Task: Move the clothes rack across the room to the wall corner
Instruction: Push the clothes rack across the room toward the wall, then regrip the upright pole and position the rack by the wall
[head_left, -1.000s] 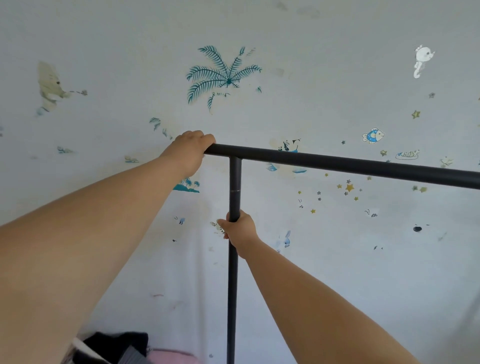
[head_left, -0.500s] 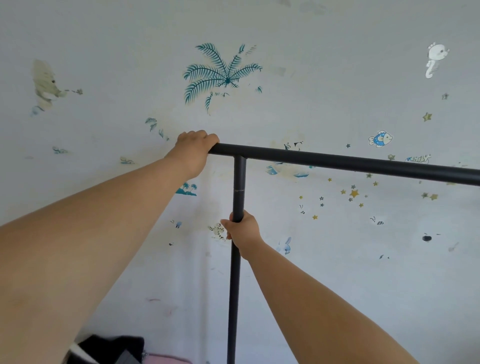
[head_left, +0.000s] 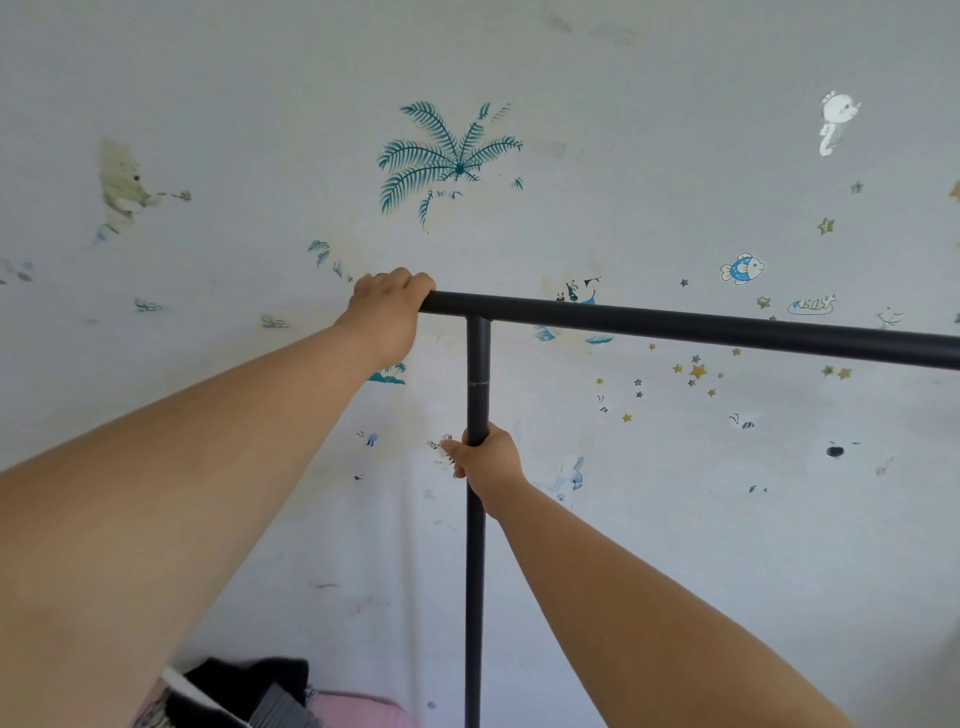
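Note:
The clothes rack (head_left: 675, 327) is a black metal frame: a horizontal top bar runs from centre to the right edge, and one upright post drops from it to the bottom of the view. My left hand (head_left: 389, 306) is wrapped over the left end of the top bar. My right hand (head_left: 488, 460) grips the upright post a little below its joint ring. No clothes hang on the visible part of the bar. The rack's base is out of view.
A pale wall (head_left: 623, 104) with a palm-tree sticker and small fish and star stickers stands close behind the rack. At the bottom left lies a heap of black cloth (head_left: 249, 680) on something pink (head_left: 358, 709).
Both hands keep the same grip on the rack. The view has shifted slightly, so the wall stickers and the heap at the bottom left sit a little differently in frame.

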